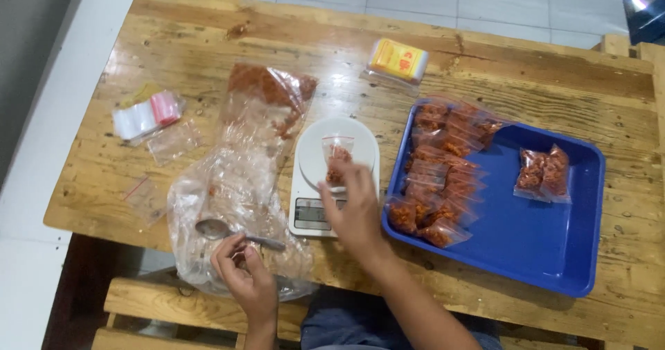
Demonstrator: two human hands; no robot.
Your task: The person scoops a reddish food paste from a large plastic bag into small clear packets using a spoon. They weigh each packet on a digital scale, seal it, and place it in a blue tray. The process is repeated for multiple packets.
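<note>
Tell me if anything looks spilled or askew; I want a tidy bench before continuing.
No spill shows. The big plastic bag lies crumpled and open on the table, and empty small bags lie scattered at its left. Filled packets sit heaped in the blue tray.

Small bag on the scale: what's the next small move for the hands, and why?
Probably lift the small bag off the white scale toward the blue tray. The right hand already reaches over it, it holds orange-red filling, and the filled bags lie stacked in that tray. The left hand merely rests by the spoon.
</note>
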